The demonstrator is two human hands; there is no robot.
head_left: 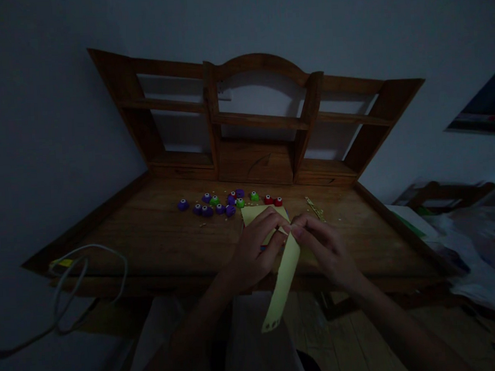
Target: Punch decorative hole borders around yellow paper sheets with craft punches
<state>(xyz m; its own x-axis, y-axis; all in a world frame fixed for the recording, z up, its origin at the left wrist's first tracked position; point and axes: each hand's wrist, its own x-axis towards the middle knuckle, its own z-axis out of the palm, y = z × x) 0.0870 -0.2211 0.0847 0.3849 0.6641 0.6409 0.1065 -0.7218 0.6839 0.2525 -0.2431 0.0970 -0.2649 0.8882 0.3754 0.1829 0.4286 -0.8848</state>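
Paper strip [286,279] hangs past the near edge of the tabletop [172,243], your left hand [256,248] and right hand [324,245] meeting at its top, each grip clamped on it. Behind them lies a yellow sheet [253,213]; toys [220,209] sit beyond and leftward, before the shelf [261,120].

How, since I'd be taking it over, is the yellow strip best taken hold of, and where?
Probably pinch the yellow strip at its free lower end, from below: it slants down flat and uncovered there, while its upper end is between the left grip and right grip.
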